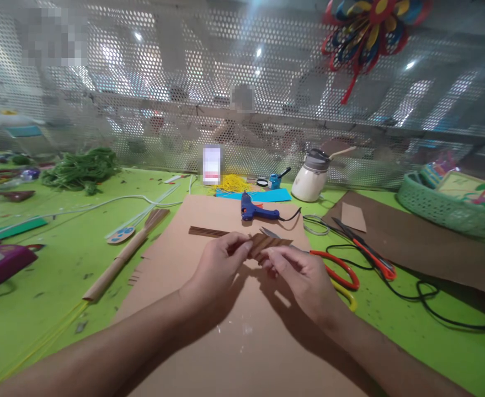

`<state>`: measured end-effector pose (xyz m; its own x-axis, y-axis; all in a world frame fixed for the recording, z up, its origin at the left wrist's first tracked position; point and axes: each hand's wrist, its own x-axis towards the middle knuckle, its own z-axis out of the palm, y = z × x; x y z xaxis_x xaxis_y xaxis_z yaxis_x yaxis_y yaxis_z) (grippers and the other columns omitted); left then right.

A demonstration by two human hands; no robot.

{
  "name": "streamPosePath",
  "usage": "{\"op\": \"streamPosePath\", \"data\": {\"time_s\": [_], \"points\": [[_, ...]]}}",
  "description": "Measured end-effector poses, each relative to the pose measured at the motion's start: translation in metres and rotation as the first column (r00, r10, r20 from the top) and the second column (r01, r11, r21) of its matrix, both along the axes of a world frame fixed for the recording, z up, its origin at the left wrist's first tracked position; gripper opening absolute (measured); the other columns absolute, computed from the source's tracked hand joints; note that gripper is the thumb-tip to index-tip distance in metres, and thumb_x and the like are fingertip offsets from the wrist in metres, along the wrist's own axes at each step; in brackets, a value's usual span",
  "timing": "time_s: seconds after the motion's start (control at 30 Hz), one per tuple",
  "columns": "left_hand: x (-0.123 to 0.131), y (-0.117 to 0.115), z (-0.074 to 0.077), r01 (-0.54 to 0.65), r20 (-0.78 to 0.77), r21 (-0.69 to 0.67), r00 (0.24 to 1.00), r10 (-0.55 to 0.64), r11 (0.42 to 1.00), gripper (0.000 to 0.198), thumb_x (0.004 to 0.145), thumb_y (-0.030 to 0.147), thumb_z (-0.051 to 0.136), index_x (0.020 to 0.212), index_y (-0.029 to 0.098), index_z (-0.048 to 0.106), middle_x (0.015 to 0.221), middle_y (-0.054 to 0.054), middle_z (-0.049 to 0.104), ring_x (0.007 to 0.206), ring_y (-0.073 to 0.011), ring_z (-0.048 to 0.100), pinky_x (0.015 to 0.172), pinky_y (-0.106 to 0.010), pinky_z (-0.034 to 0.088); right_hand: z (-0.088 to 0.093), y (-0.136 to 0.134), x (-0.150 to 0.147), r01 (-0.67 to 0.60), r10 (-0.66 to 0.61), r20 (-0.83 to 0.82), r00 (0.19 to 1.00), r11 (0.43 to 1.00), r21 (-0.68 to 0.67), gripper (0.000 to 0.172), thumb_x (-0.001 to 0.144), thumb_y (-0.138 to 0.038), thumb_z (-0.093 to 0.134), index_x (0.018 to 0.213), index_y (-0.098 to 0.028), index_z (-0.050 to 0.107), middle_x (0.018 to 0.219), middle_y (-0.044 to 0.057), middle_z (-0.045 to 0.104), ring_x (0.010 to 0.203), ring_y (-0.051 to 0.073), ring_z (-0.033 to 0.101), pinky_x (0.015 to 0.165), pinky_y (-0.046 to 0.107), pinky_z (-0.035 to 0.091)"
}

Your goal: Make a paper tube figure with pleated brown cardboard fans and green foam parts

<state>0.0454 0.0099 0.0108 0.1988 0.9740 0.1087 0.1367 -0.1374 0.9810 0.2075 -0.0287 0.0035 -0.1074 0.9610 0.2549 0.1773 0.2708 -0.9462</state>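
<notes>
Between both hands is a small piece of brown striped paper or card (267, 243), held up over a large tan cardboard sheet (242, 342). My left hand (221, 264) pinches its left end between thumb and fingers. The lower right part of the piece is in the closed fingers of my right hand (300, 275). Behind the hands lies a bundle of thin dark brown strips (207, 231), partly hidden by my left hand. A blue glue gun (259, 209) rests farther back on the cardboard. Red-handled scissors (341, 273) lie partly hidden behind my right hand.
Left of the cardboard lies a rolled brown paper tube (122, 256) with yellow strings. Orange-handled scissors (370, 253), black cord (411, 295) and brown paper (424, 248) are at right. A white jar (309, 179) and a green basket (444, 201) stand behind, before a perforated metal screen (163, 110).
</notes>
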Motion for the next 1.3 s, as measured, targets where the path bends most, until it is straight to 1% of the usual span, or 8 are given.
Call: {"op": "streamPosePath", "data": {"time_s": [0.2,0.27,0.33,0.43,0.5,0.73,0.87,1.3], "points": [[-0.012,0.009,0.004,0.222,-0.072,-0.061,0.971,-0.227,0.973,0.022,0.081,0.027,0.053,0.062,0.017,0.052,0.062,0.002,0.050,0.063,-0.0137,0.047,0.063,-0.026,0.035,0.010,0.003,0.013,0.193,-0.248,0.131,0.960,0.922,0.335,0.010,0.088,-0.025,0.058,0.086,-0.019,0.066,0.088,0.005,0.064,0.082,0.018,0.059,0.076,0.031,0.046],[-0.009,0.003,0.006,0.283,-0.035,-0.111,0.957,-0.288,0.953,0.022,0.082,0.029,0.052,0.063,0.017,0.050,0.063,0.003,0.048,0.063,-0.0133,0.046,0.063,-0.025,0.035,0.010,0.005,0.014,0.169,-0.224,0.195,0.955,0.950,0.262,0.010,0.085,-0.027,0.062,0.090,-0.019,0.067,0.092,0.006,0.066,0.084,0.019,0.060,0.077,0.031,0.047],[-0.006,-0.002,0.007,0.306,-0.024,-0.147,0.950,-0.312,0.941,0.022,0.083,0.031,0.051,0.065,0.017,0.051,0.064,0.003,0.048,0.064,-0.0131,0.046,0.063,-0.025,0.036,0.008,0.007,0.012,0.081,-0.087,0.191,0.978,0.996,0.041,0.015,0.082,-0.030,0.065,0.089,-0.018,0.067,0.088,0.006,0.068,0.080,0.020,0.062,0.073,0.032,0.049],[-0.005,-0.003,0.007,0.302,-0.053,-0.145,0.949,-0.312,0.942,0.024,0.084,0.031,0.051,0.065,0.016,0.050,0.064,0.003,0.049,0.064,-0.0128,0.046,0.063,-0.025,0.036,0.006,0.006,0.009,-0.068,0.078,0.030,0.997,0.968,-0.241,0.018,0.079,-0.034,0.068,0.082,-0.016,0.067,0.076,0.005,0.069,0.071,0.019,0.062,0.064,0.030,0.049],[-0.006,-0.001,0.007,0.286,-0.069,-0.117,0.953,-0.295,0.951,0.024,0.083,0.030,0.052,0.064,0.016,0.051,0.063,0.003,0.049,0.064,-0.0125,0.046,0.062,-0.025,0.036,0.005,0.005,0.008,-0.130,0.106,-0.093,0.990,0.941,-0.311,0.019,0.077,-0.035,0.070,0.079,-0.016,0.067,0.075,0.003,0.068,0.068,0.017,0.062,0.063,0.029,0.049],[-0.006,0.002,0.004,0.185,-0.218,-0.026,0.958,-0.187,0.982,0.018,0.081,0.019,0.050,0.080,0.015,0.068,0.068,0.000,0.061,0.065,-0.0139,0.055,0.062,-0.025,0.040,0.000,0.007,0.010,-0.094,0.024,-0.181,0.983,0.916,-0.390,0.021,0.071,-0.035,0.075,0.073,-0.016,0.067,0.064,-0.001,0.063,0.056,0.010,0.052,0.051,0.021,0.041],[-0.004,-0.007,0.001,0.228,-0.313,0.104,0.931,-0.186,0.968,0.024,0.086,0.020,0.045,0.087,0.019,0.070,0.082,-0.002,0.069,0.076,-0.0160,0.060,0.065,-0.024,0.043,-0.002,0.009,0.011,-0.056,0.000,-0.147,0.989,0.925,-0.376,0.023,0.072,-0.036,0.074,0.069,-0.016,0.065,0.055,-0.004,0.055,0.049,0.007,0.043,0.046,0.020,0.033],[-0.001,-0.012,-0.005,0.200,-0.405,0.194,0.908,-0.107,0.960,0.022,0.089,0.022,0.047,0.078,0.021,0.066,0.075,0.000,0.066,0.069,-0.0143,0.057,0.060,-0.024,0.039,-0.003,0.013,0.014,-0.051,0.021,-0.091,0.996,0.937,-0.346,0.025,0.073,-0.038,0.072,0.079,-0.014,0.067,0.064,0.000,0.060,0.053,0.010,0.049,0.046,0.022,0.039]]}}
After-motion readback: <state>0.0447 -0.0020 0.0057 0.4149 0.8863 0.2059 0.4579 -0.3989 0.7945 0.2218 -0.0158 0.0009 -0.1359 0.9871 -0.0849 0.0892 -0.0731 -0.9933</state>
